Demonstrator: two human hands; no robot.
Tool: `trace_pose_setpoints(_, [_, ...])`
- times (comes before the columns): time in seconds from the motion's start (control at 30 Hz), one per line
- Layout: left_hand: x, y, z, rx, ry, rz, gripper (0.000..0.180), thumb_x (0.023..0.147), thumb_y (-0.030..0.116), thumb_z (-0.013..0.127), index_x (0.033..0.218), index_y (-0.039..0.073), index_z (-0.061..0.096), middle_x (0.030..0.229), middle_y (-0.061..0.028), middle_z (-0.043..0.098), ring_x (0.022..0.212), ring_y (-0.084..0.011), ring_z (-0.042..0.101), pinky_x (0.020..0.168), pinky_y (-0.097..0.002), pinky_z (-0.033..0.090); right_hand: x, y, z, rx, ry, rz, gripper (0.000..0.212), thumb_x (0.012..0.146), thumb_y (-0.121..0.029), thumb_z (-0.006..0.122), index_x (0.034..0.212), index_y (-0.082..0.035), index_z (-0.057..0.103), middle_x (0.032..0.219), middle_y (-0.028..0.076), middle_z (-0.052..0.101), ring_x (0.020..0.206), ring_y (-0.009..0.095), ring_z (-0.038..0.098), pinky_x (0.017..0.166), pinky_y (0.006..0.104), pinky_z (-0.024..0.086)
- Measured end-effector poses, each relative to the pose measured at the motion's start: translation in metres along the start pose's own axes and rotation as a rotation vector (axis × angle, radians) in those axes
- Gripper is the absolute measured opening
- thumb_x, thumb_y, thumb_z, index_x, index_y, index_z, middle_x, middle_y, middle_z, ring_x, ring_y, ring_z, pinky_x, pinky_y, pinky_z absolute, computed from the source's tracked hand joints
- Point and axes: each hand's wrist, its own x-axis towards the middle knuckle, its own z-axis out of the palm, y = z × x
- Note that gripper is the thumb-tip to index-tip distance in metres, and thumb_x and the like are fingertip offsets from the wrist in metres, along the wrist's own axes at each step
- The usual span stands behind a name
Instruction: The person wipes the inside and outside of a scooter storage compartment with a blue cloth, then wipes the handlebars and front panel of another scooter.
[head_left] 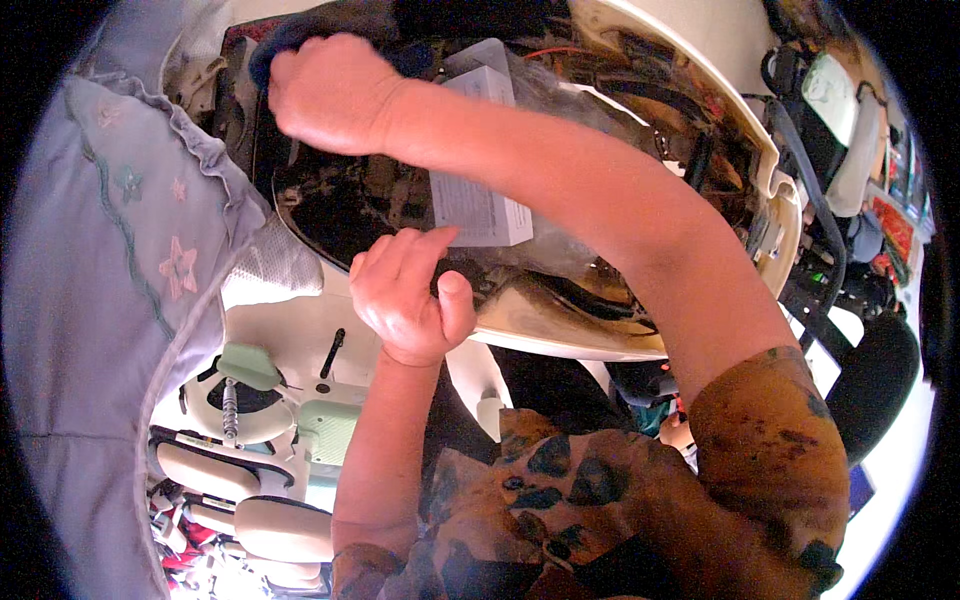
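Head view, single entry.

Item: cream shell (530, 328), open, dark inside; no cover seen over its opening.
Item: white box (475, 205), printed on the side, in the middle of the opening, passing under the right forearm; clear plastic (565, 247) just to its right.
Item: dark blue cloth (285, 58), apparently soft, at the far left of the opening, bunched beside the right hand.
Item: right hand (330, 95), reached across to the far left, curled and touching the cloth; fingertips hidden, so whether they pinch it cannot be told.
Item: left hand (408, 300), at the near left edge, fingers loosely bent, thumb apart, nothing held; contact with the edge cannot be told.
Item: lilac fabric (90, 300) with stars, hanging at the left; pale green seat (250, 368), near left.

Condition, by judgement: work under way at the far left, unfinished; box already placed inside, shell not yet closed up. Amount left: not determinable.
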Motion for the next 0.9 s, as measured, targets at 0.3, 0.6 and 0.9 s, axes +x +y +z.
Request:
trace_pose_setpoints(0.3, [-0.006,-0.004,-0.002,0.001,0.004,-0.009,0.029,0.077,0.029,0.048,0.08,0.005,0.064,0.064,-0.0073,0.053,0.055,-0.0258,0.05,0.051,-0.0362,0.035,-0.089,0.038,-0.021,0.108,-0.085,0.426,0.018,0.073,-0.02,0.061,0.086,-0.008,0.066,0.08,0.01,0.064,0.071,0.029,0.064,0.063,0.0385,0.052])
trace_pose_setpoints(0.6, [-0.002,-0.001,-0.001,0.02,-0.007,0.032,0.029,0.078,0.023,0.042,0.082,0.004,0.064,0.059,-0.007,0.054,0.053,-0.0259,0.051,0.05,-0.0369,0.036,-0.038,0.052,0.053,0.485,0.628,0.879,0.017,0.081,-0.011,0.052,0.094,-0.002,0.059,0.083,0.025,0.062,0.081,0.038,0.061,0.071,0.0451,0.049])
trace_pose_setpoints(0.9, [-0.007,-0.007,0.0,-0.008,0.051,0.012,0.03,0.078,0.031,0.049,0.079,0.004,0.063,0.063,-0.0081,0.052,0.053,-0.0259,0.048,0.05,-0.0358,0.034,-0.044,0.001,-0.003,0.651,0.245,0.48,0.019,0.077,-0.016,0.062,0.094,-0.009,0.065,0.084,0.014,0.063,0.076,0.03,0.062,0.067,0.0375,0.049])
